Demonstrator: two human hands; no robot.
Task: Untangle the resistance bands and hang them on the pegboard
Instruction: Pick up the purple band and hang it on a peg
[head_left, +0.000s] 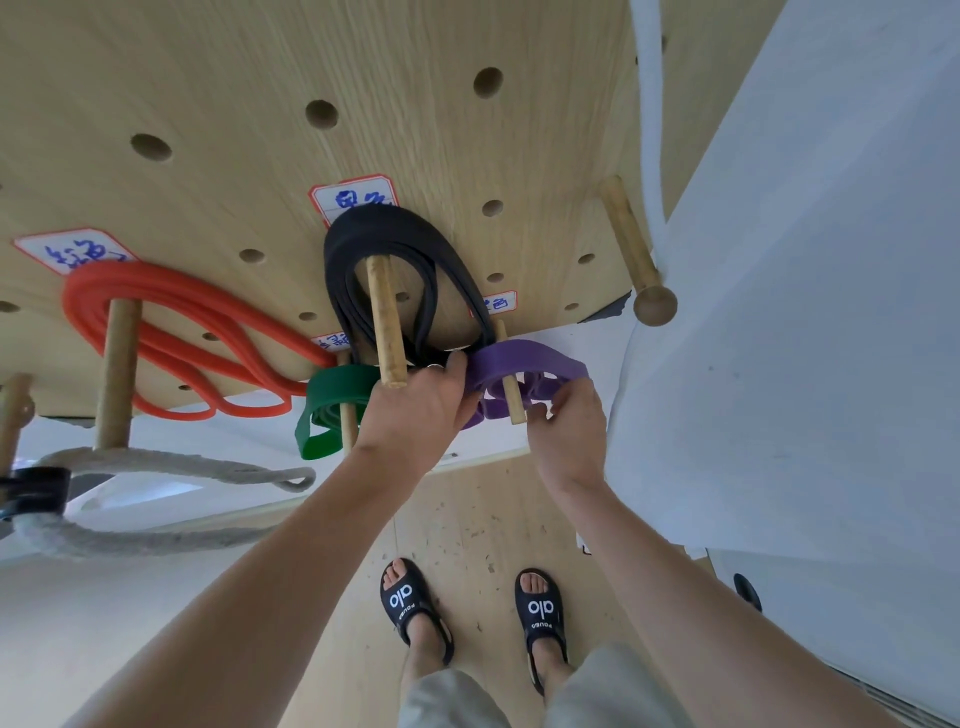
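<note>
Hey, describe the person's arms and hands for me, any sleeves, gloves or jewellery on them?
Both forearms are bare, with no sleeves in view. The left hand and right hand wear no gloves. No watch or bracelet shows on either wrist. A small metallic glint by the left fingers may be a ring; I cannot tell.

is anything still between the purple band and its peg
Nothing visible. The purple band is already looped around its peg, with both hands on it: left hand at its left end, right hand at its right. The black band hangs on a separate peg beside it.
</note>
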